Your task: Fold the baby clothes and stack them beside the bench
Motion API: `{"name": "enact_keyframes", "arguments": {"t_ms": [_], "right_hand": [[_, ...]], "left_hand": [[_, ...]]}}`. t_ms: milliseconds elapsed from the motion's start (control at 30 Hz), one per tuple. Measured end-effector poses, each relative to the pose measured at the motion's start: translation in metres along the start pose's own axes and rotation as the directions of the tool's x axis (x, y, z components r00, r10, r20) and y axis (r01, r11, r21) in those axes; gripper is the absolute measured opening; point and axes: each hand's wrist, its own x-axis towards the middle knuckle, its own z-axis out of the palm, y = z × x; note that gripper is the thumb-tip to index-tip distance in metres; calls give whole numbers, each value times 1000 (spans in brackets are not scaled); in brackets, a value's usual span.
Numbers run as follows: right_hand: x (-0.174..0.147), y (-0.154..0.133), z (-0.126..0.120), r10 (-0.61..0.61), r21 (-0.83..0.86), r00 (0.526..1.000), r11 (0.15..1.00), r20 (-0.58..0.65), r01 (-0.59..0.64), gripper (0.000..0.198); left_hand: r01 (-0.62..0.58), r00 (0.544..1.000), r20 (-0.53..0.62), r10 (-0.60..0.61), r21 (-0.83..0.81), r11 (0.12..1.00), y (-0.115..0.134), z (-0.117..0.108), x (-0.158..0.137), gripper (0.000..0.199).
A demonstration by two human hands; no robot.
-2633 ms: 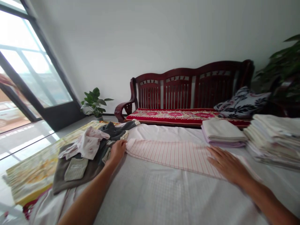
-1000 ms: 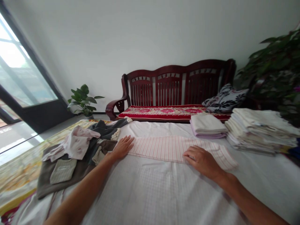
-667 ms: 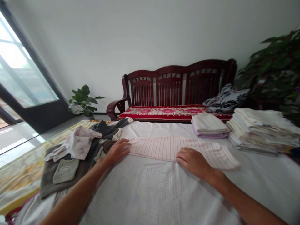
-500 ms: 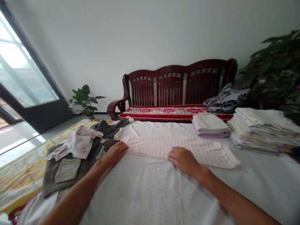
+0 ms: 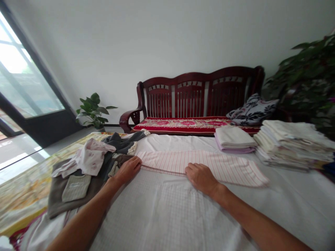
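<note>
Pink-and-white striped pants, folded into a long strip, lie flat across the white sheet. At their left end is my left hand, its fingers closed on the corner of the cloth. My right hand grips the near edge around the middle, fingers curled and partly hiding the fabric. Left of my left hand is a loose pile: dark grey clothes, a pale printed baby top and a small ribbed grey-beige piece with a label.
Stacked folded cream cloths stand at the right, beside a smaller folded stack with a lilac bottom layer. Beyond the sheet is a dark red wooden bench with a patterned cushion. Potted plants flank the bench; a glass door is at left.
My right hand has slid slightly left along the near edge of the striped pants. My left hand has shifted a little left and up, still at the end of the cloth.
</note>
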Motion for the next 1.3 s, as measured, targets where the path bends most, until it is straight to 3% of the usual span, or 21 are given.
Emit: {"name": "enact_keyframes", "arguments": {"t_ms": [100, 300, 567, 667, 767, 833, 933, 1133, 1300], "right_hand": [[-4, 5, 3, 21, 47, 998, 999, -60, -19, 12], [-11, 11, 11, -90, 60, 982, 993, -168, 101, 14], [-12, 11, 6, -177, 166, 979, 967, -97, 191, 14], [-19, 21, -4, -108, 347, 989, 928, -97, 135, 16], [-36, 48, -17, 87, 483, 994, 875, -70, -42, 18], [-51, 73, -27, 210, 481, 977, 859, -16, -177, 16], [-77, 107, -38, 261, 389, 963, 881, 71, -267, 14], [-109, 126, -44, 213, 275, 967, 930, 142, -245, 12], [-118, 120, -38, 143, 199, 986, 967, 80, -156, 13]], "left_hand": [[-22, 1000, 17, 22, -10, 1000, -2, -2, -3, 9], [-80, 996, 33, 79, 28, 996, -1, 0, -6, 12], [-111, 992, 70, 103, 120, 987, 5, -6, -5, 12], [-99, 993, 79, 87, 167, 981, 7, -10, -2, 13], [-94, 996, 21, 91, 215, 972, 16, -9, 4, 24], [-140, 990, 1, 142, 191, 972, 30, -2, 12, 26], [-248, 969, 23, 247, 62, 967, 67, 14, 29, 25], [-388, 913, 57, 404, -186, 903, 150, 51, 65, 12], [-396, 905, 77, 419, -213, 893, 179, 68, 75, 12]]}}
